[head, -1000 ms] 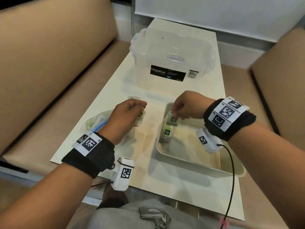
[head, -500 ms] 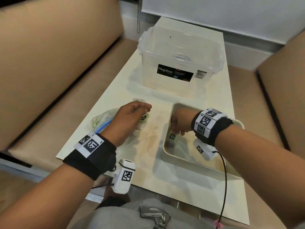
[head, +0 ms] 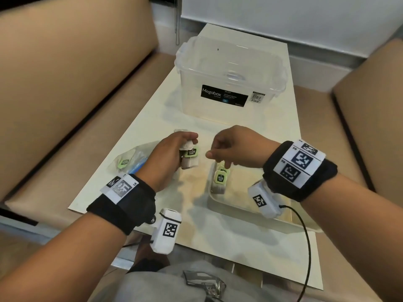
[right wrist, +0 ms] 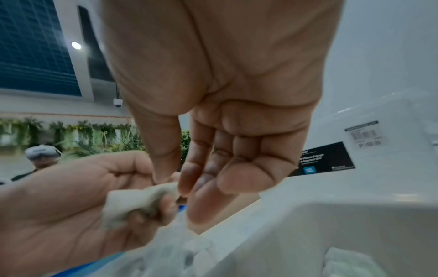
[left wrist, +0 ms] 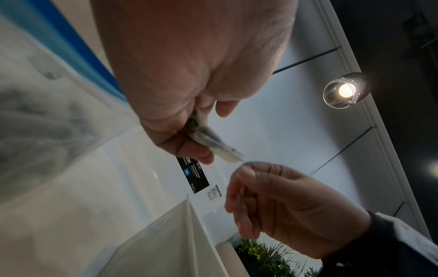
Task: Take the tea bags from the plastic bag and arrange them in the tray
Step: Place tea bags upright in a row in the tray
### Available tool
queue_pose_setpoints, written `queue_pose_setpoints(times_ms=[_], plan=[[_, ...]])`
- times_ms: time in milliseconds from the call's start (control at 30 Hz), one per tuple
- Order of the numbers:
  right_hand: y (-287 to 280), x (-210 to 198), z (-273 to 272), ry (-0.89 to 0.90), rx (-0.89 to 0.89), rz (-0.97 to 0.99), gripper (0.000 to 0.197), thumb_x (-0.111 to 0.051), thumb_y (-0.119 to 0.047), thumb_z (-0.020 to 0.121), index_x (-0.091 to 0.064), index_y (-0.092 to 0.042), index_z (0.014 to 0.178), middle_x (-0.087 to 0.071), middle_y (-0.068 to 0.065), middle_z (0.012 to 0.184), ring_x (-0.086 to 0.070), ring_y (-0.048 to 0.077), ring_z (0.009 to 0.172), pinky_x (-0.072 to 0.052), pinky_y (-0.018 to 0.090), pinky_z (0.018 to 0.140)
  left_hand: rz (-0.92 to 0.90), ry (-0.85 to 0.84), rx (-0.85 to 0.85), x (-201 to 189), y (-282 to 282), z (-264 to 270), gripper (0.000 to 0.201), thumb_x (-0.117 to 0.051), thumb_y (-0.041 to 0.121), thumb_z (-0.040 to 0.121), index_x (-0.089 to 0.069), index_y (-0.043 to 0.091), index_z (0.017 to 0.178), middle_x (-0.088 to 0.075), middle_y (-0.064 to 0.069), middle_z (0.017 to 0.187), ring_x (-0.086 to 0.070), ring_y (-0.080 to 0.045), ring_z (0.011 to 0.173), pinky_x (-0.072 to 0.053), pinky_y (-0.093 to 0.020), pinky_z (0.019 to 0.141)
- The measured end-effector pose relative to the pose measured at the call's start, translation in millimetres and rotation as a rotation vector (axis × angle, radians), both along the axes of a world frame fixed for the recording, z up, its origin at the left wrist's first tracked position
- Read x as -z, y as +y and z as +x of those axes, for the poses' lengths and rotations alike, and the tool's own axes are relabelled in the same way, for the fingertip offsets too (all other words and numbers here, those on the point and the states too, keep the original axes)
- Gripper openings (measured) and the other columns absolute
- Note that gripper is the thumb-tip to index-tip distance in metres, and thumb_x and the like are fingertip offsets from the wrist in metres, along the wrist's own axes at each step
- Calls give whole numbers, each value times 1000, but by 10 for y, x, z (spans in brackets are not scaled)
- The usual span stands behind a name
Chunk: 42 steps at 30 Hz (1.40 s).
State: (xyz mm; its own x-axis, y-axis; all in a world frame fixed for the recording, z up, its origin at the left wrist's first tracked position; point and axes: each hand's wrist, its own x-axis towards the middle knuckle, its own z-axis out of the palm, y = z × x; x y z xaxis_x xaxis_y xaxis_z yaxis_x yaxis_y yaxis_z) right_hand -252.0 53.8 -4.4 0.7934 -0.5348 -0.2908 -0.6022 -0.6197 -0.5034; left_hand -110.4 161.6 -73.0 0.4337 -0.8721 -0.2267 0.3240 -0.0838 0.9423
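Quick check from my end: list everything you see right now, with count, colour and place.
tea bags in hand: a small bunch, count unclear, beige with a green tag, gripped above the table
tea bags in tray: a short row, count unclear, beige with green tags, at the tray's left end
tray: one, cream, on the table's right
plastic bag: one, clear with blue, left of the left hand, a green tag showing inside
storage box: one, clear with a black label, lid on, at the table's far end
table: one, cream
benches: tan, both sides
left hand: grips the bunch
right hand: holds nothing, loosely curled, reaching toward the bunch
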Motion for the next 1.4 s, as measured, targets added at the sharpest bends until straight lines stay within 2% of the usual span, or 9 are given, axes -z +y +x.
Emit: queue_pose_setpoints(times_ms=[100,267,400,733,867,933,1100,1200,1400], plan=[[48,49,56,-103,25,-31,23,-64,-37,88,-64,-13,88,-70,-2,77,-69,9,61,-49,19,59,5,-190,51,14,-23,-48,39,-38,0,94,-65,22,112,-63,1,117,-58,-18,98,-50,-33,74],[7,104,102,-242,93,1,22,-77,-24,78,-64,-15,93,-64,-5,78,-59,8,62,-47,23,62,-32,-339,116,-7,-32,-71,50,-43,6,82,-60,25,126,-60,-2,130,-61,-25,112,-52,-43,88],[-39,125,75,-269,104,15,25,-81,-20,74,-65,-16,93,-59,-8,73,-53,8,64,-47,28,67,-79,-325,112,17,-21,-79,47,-43,-4,94,-57,22,130,-57,-4,134,-58,-28,119,-52,-45,96],[-83,132,83,-333,119,5,19,-78,-13,75,-71,-18,92,-63,-8,75,-56,-1,63,-47,17,66,-132,-305,84,-20,-55,-85,44,-52,-6,94,-55,20,129,-55,-9,134,-59,-29,117,-55,-42,92],[-110,108,36,-351,175,121,12,-75,-9,77,-68,-15,84,-67,1,72,-61,12,64,-56,36,69,-90,-318,86,3,-41,-68,36,-62,16,90,-59,25,124,-60,-3,126,-62,-42,105,-52,-48,96],[-134,79,-11,-429,224,255,11,-72,-1,80,-64,-8,84,-65,10,73,-64,19,66,-57,40,72,-63,-312,93,21,-31,-65,35,-63,22,90,-60,21,125,-61,-6,126,-65,-35,106,-54,-45,94],[-165,79,-176,-619,333,586,18,-63,13,82,-54,-3,83,-59,21,78,-63,27,67,-59,33,69,-54,-320,59,42,-36,-65,16,-58,13,96,-65,11,110,-70,-9,107,-71,-19,95,-57,-30,81],[-152,119,-234,-609,358,585,17,-62,11,84,-54,-3,90,-59,25,83,-64,33,73,-58,36,72,-57,-367,40,14,-59,-70,11,-57,8,96,-67,10,101,-70,-8,99,-71,-14,87,-57,-28,77],[-161,92,-264,-643,338,530,16,-60,11,85,-58,-5,85,-63,14,76,-65,31,73,-58,34,73,-79,-366,49,17,-112,-101,20,-67,19,91,-67,14,110,-69,-15,109,-70,-23,95,-57,-31,78]])
